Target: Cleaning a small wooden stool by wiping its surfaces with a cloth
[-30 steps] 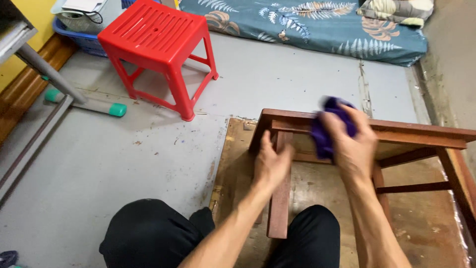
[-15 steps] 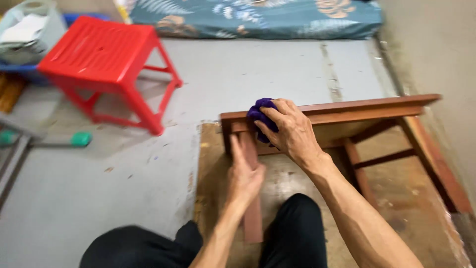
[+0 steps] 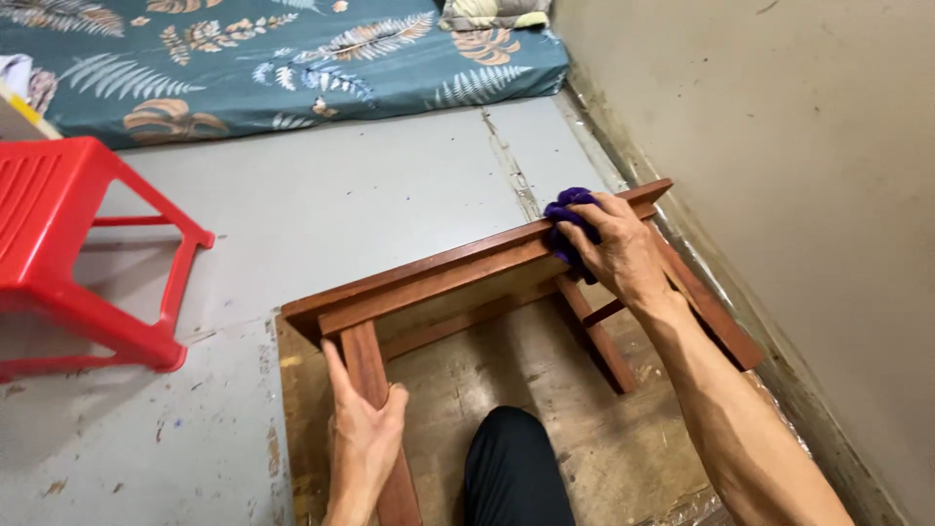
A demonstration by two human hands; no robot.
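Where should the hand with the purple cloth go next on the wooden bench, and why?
Probably slide back along the rail toward the near leg. The right hand presses the crumpled purple cloth at the far end of the reddish-brown wooden bench, lying on its side, while the left hand steadies a leg, so the long rail lies open.

You sit on a grey floor (image 3: 370, 214). A red plastic stool (image 3: 68, 263) stands left, a leaf-patterned mattress (image 3: 292, 58) ahead, a beige wall (image 3: 779, 175) right.

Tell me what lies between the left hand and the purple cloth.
In the head view, only the bench's long top rail runs from left hand to purple cloth.
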